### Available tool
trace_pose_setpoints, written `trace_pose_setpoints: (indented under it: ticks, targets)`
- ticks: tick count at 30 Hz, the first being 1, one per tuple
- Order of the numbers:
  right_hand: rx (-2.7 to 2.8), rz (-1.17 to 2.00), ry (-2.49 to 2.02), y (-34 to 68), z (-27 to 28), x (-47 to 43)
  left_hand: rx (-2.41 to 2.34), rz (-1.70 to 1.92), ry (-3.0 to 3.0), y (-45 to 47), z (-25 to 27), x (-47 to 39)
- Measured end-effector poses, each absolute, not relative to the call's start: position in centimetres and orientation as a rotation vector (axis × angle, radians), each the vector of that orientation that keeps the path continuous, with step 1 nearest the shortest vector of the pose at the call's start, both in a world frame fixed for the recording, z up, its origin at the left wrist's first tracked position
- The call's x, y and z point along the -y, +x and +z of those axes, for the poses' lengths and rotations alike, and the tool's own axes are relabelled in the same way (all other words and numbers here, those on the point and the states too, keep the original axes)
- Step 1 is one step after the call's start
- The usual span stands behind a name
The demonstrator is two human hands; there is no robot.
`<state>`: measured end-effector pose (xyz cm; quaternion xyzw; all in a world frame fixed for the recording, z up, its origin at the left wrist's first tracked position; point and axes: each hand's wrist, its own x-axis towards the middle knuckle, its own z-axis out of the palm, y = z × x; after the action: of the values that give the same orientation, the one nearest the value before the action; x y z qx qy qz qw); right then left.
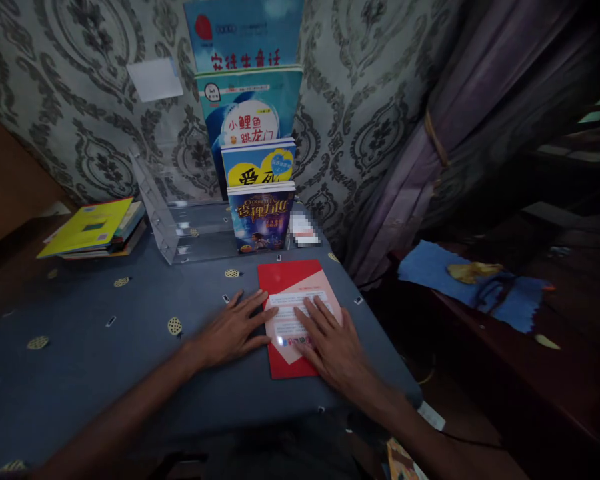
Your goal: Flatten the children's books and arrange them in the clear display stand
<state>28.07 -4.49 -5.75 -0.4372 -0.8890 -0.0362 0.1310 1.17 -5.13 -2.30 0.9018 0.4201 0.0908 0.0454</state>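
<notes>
Touching a seemingly closed book (287, 323) with both hands (237, 328) (334, 343).

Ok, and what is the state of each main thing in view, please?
Red book: closed, lying flat
Left hand: open, on book's left edge
Right hand: open, palm down on book
Transparent rack: standing, holding upright books
Book pile: stacked, yellow one on top
Curtain: gathered, tied
Blue cloth: spread out
Tablecloth: spread flat

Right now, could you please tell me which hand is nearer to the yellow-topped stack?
The left hand is nearer; it touches the left side of the red booklet, to the right of the yellow-topped stack. The right hand lies on the booklet, farther from the stack.
</notes>
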Motion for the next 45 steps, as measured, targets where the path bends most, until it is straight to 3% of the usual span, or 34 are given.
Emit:
trace_pose_setpoints:
  ticks: [11, 19, 27, 34, 40, 45]
  targets:
    - [2.719, -0.332, -0.998, 31.4, -4.9, 10.8, -1.166, 0.356, 2.714, 1.0, -2.0, 5.7]
    - [2.605, -0.368, -0.821, 33.6, -7.4, 12.2, -1.062, 0.42, 2.599, 1.4, -1.1, 6.1]
    - [2.477, 0.174, -0.482, 33.6, 0.0, 10.5, -0.923, 0.756, 2.39, 0.8, -2.3, 5.4]
    - [2.222, 0.561, -0.602, 31.1, 7.5, 8.7, -0.891, 1.005, 2.085, 0.9, -2.1, 5.0]
    - [1.91, 0.766, -0.761, 29.3, 9.8, 6.8, -0.937, 1.116, 1.763, 0.9, -1.3, 5.1]
    - [1.524, 0.908, -0.941, 27.4, 8.5, 2.6, -1.039, 1.21, 1.58, 1.2, 0.2, 5.6]
